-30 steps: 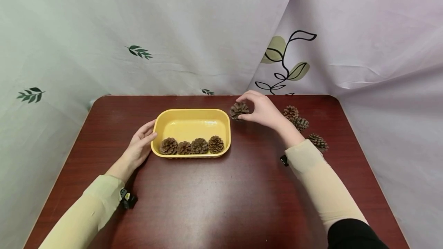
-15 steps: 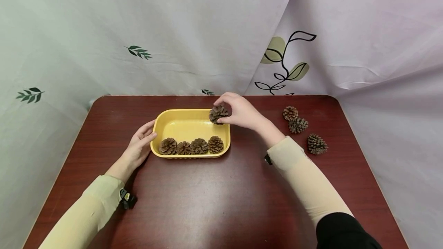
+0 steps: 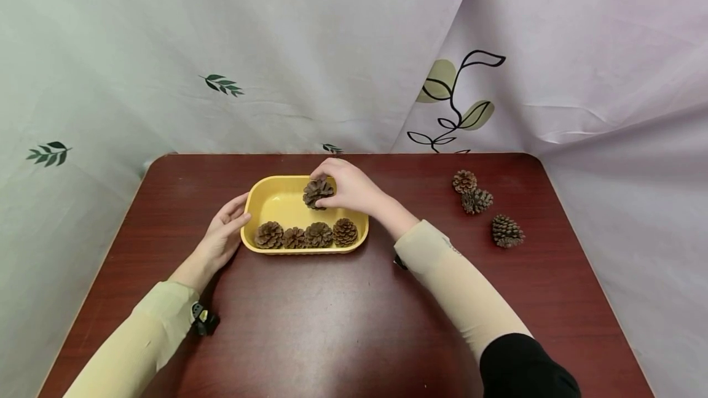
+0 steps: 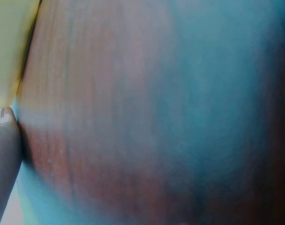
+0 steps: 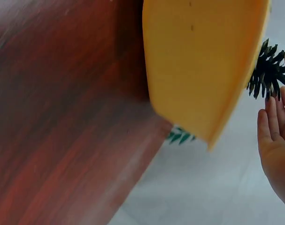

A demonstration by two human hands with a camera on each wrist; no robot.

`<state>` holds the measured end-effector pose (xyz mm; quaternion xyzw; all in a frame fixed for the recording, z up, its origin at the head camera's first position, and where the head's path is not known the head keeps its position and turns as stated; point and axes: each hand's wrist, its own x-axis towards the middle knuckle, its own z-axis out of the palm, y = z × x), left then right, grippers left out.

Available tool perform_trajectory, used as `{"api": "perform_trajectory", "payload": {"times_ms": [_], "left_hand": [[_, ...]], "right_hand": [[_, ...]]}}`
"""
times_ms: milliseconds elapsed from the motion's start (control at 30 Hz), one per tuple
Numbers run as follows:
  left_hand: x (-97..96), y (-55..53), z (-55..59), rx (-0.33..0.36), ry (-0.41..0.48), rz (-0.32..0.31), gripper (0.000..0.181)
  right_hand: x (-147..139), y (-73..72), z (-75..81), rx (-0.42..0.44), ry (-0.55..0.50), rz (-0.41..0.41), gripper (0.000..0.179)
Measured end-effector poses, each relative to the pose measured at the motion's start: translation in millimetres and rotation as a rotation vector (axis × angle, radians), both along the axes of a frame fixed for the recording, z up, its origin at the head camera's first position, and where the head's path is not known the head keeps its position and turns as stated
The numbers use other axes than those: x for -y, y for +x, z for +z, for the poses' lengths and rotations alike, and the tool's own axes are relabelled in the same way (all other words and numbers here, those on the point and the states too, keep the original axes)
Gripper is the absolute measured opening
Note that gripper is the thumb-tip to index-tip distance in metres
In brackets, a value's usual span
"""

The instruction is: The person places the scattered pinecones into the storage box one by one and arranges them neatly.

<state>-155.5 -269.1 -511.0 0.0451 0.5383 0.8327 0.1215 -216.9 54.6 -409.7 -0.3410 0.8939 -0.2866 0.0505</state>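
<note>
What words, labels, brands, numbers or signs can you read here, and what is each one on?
None: no readable words, labels, brands or numbers.
Yellow tray and pine cones: no text shows.
Cloth backdrop: only printed leaves, no lettering.
Black wrist device by the left sleeve: yellow patch, too small to read.
Right cuff: faint mark, too small to read.

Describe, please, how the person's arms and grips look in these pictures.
The left grip and right grip are ungloved. The left sleeve and right sleeve are pale cream, with black cloth higher up the right arm. A mostly black device shows by the left wrist, another, largely hidden, by the right.
</note>
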Motion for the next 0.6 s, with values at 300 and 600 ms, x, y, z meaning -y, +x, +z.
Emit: {"api": "perform_trajectory", "payload": {"times_ms": [300, 600], "left_hand": [[-1.5, 0.0, 0.6, 0.010, 0.004, 0.010, 0.044], [-1.1, -1.0, -0.5, 0.001, -0.001, 0.003, 0.045]], "right_hand": [[34, -2.9, -10.5, 0.037, 0.001, 0.055, 0.053], [60, -5.7, -19.8, 0.068, -0.004, 0.055, 0.053]]}}
